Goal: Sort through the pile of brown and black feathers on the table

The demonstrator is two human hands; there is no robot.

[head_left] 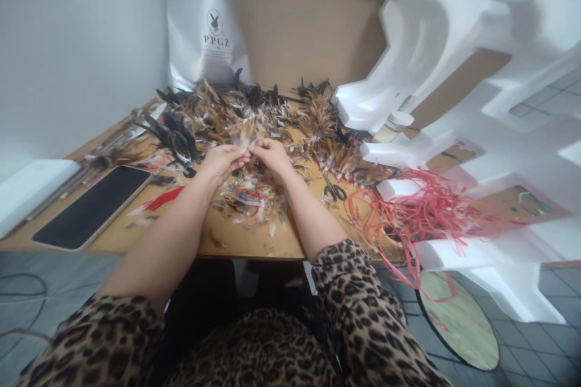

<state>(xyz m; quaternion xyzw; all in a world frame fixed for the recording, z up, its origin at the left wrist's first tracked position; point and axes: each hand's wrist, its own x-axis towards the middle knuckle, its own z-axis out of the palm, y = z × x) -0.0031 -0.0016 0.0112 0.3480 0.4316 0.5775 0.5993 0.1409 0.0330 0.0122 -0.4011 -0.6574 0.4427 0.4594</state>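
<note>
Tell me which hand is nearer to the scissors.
The right hand: it is left of the scissors and slightly beyond them. The left hand is farther left, past the right hand.

Small fluffy tan-and-white feather bunch (244, 135), tips fanned upward, base pinched between both hands (247, 156), above the feather-strewn table (267, 244)

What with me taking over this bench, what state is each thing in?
Feather tuft: pinched, fanned upward
Left hand: fingers closed on tuft
Right hand: fingers closed on tuft
Phone: flat, screen dark
Scissors: lying down; blades open or shut, unclear
Bag: standing upright
Red strips: tangled, some hanging over edge
Table: littered
</note>
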